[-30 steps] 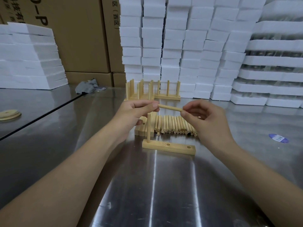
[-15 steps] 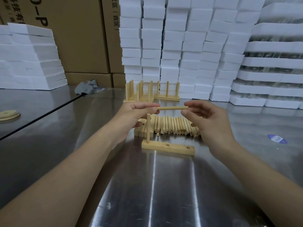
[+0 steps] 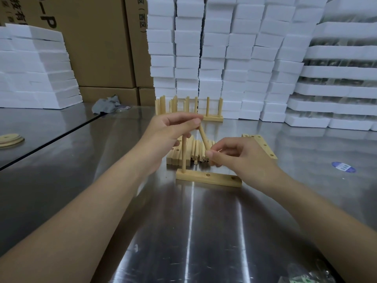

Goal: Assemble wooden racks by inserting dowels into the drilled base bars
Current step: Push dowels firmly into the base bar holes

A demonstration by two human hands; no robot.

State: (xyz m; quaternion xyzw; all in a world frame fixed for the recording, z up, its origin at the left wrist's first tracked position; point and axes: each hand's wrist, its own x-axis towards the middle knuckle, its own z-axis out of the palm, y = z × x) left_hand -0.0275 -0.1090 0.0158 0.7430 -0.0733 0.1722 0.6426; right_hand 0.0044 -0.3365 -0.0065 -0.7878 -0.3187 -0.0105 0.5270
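A wooden base bar [image 3: 210, 179] lies on the steel table with one dowel [image 3: 184, 155] standing in its left hole; two holes to the right are bare. My left hand [image 3: 169, 131] pinches the top end of a second dowel [image 3: 203, 138], which slants down to the right. My right hand [image 3: 238, 155] pinches its lower end, above the bar's right half. Behind the bar lies a row of loose dowels [image 3: 196, 150] beside stacked base bars [image 3: 174, 156].
Finished racks [image 3: 213, 111] stand at the back by stacked white foam blocks [image 3: 224, 58]. More drilled bars [image 3: 263, 146] lie to the right, round wooden discs [image 3: 10, 138] at far left, a grey rag [image 3: 106, 106] by cardboard boxes, a blue sticker [image 3: 343, 166] at right.
The dowel held level between both hands has tipped steeply; my right hand has dropped with its end toward the base bar, while my left hand stayed up.
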